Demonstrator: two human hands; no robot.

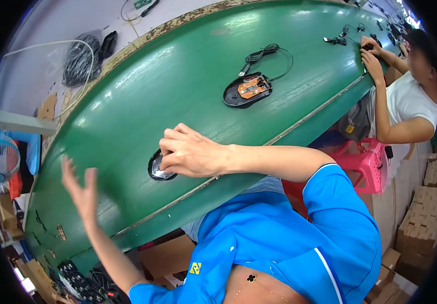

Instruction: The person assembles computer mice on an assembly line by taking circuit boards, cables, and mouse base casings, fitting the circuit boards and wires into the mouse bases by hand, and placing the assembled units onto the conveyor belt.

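My right hand (193,152) is bent over a black, oval mouse shell (153,165) on the green work surface, its curled fingers gripping the shell's right side. Pale reflections show on the part of the shell left uncovered; the fingertips and the shell's far side are hidden. Off to the left, my left hand (80,190) is raised above the surface with fingers spread, slightly smeared by motion and holding nothing. Farther up and right lies an opened computer mouse (248,90), its orange circuit board exposed and its black cable (264,52) coiled behind it.
The long green conveyor belt (142,101) curves across the view. A co-worker (408,96) at the far right handles a dark part beside more cables. A pink stool (363,164) and cardboard boxes (423,223) stand right. Small parts (61,232) lie at the near left.
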